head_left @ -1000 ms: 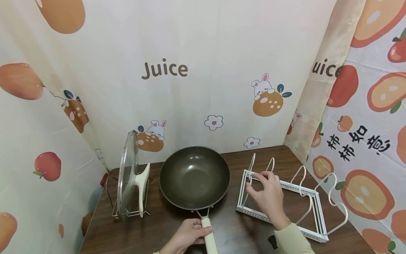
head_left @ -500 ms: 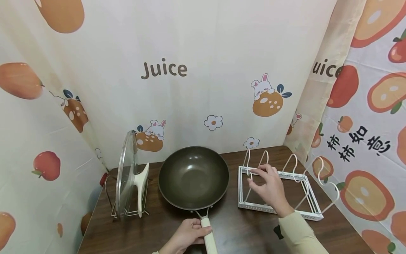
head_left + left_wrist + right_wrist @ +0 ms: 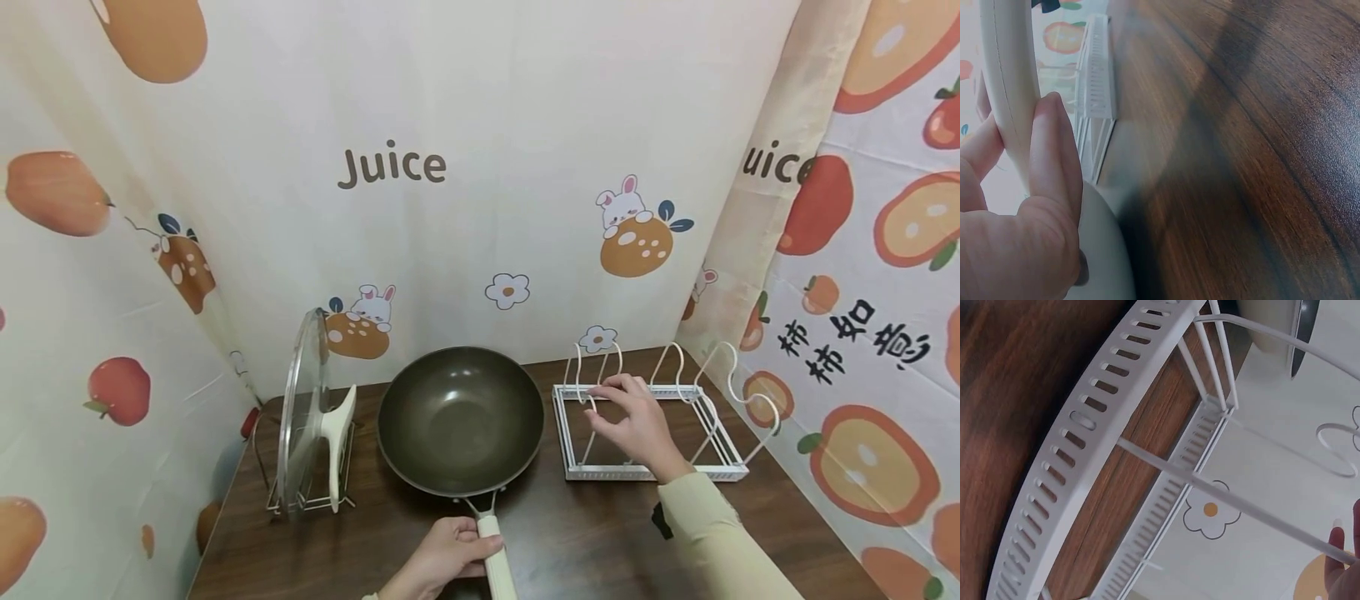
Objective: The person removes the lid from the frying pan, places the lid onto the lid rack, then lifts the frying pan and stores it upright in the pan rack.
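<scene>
A dark wok (image 3: 460,421) with a cream handle (image 3: 497,557) stands in the middle of the wooden table. My left hand (image 3: 444,554) grips that handle; the left wrist view has the fingers (image 3: 1054,150) pressed on both sides of it. To the right is a white pan rack (image 3: 652,473), a slotted frame with several curved wire dividers. My right hand (image 3: 637,425) pinches a divider at the rack's left end between thumb and fingers. In the right wrist view this wire (image 3: 1241,506) runs up from the slotted side (image 3: 1063,456) to the fingertips.
At the left a glass lid (image 3: 303,417) with a cream handle (image 3: 336,446) stands upright in a small wire rack (image 3: 347,492). Printed curtains (image 3: 465,208) enclose the table (image 3: 592,533) at the back and both sides.
The pan rack has moved with my right hand: it has swung round, its right end going back and left, and now lies squarer to the back curtain. The left hand and wok have stayed put.
</scene>
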The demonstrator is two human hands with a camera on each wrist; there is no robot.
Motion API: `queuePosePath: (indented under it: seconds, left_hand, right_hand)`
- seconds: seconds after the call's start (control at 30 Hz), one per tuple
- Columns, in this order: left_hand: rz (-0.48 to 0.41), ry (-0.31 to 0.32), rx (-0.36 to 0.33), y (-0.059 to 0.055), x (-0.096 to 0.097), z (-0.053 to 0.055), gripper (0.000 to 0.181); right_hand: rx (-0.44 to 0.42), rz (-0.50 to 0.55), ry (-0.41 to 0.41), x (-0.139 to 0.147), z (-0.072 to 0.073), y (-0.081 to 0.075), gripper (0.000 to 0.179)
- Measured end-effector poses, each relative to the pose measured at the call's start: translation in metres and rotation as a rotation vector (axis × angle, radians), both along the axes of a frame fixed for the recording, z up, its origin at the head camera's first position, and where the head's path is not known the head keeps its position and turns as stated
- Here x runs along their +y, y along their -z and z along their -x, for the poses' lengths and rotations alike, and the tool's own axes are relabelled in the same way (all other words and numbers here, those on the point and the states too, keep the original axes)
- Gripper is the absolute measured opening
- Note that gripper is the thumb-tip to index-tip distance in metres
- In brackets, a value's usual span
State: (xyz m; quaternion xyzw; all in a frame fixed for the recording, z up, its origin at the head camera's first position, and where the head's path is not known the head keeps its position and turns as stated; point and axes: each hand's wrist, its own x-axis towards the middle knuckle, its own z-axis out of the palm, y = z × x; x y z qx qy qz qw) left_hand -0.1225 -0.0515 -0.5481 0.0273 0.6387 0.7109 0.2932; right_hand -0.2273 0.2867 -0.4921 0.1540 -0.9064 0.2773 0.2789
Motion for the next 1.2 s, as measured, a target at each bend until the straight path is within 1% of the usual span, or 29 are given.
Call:
queuePosePath:
  seconds: [0.2, 0.43, 0.57, 0.73, 0.93, 1.2]
  left_hand:
    - [0.019, 0.003, 0.007, 0.001, 0.000, 0.001, 0.027]
    - [0.027, -0.004, 0.005, -0.001, 0.000, 0.000, 0.026]
    - [0.027, -0.011, 0.011, -0.001, 0.000, 0.000, 0.026]
    - [0.023, -0.019, 0.012, 0.001, 0.000, -0.001, 0.026]
    - [0.018, -0.019, 0.001, 0.003, 0.000, -0.003, 0.027]
    - [0.014, -0.043, 0.009, 0.003, 0.001, -0.003, 0.025]
  right_hand:
    - [-0.009, -0.014, -0.038, 0.004, 0.013, -0.001, 0.029]
    - [-0.018, -0.004, -0.074, 0.003, 0.029, -0.002, 0.030]
    - [-0.038, 0.010, -0.082, 0.004, 0.036, -0.002, 0.029]
    - [-0.045, 0.015, -0.095, 0.006, 0.045, 0.000, 0.027]
    - [-0.031, 0.009, -0.093, 0.010, 0.048, 0.004, 0.027]
    - [-0.029, 0.005, -0.098, 0.011, 0.054, 0.001, 0.028]
